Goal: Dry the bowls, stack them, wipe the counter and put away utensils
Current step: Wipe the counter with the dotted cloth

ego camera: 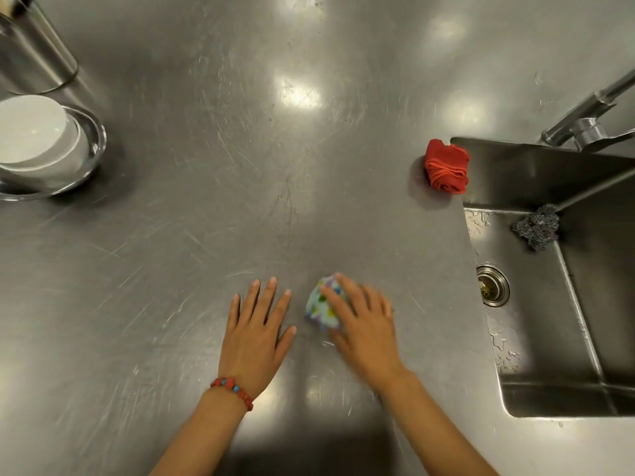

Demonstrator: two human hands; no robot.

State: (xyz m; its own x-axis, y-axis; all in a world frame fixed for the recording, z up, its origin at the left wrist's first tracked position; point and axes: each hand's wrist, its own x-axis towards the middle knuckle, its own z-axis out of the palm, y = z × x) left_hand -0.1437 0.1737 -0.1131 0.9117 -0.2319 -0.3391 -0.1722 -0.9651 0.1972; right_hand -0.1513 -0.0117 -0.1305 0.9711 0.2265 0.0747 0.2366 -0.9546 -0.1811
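Right hand presses down on a balled patterned cloth for wiping the tabletop, left hand flat, empty, fingers spread just beside it, likely bracing.

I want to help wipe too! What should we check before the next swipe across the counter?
1. Patterned cloth under right hand: ok.
2. Left hand flat on the steel counter, holding nothing: ok.
3. Path ahead free of objects: ok.
4. Stacked bowls far left, out of the way: ok.
5. Red cloth at the sink edge, could slip in: cannot tell.
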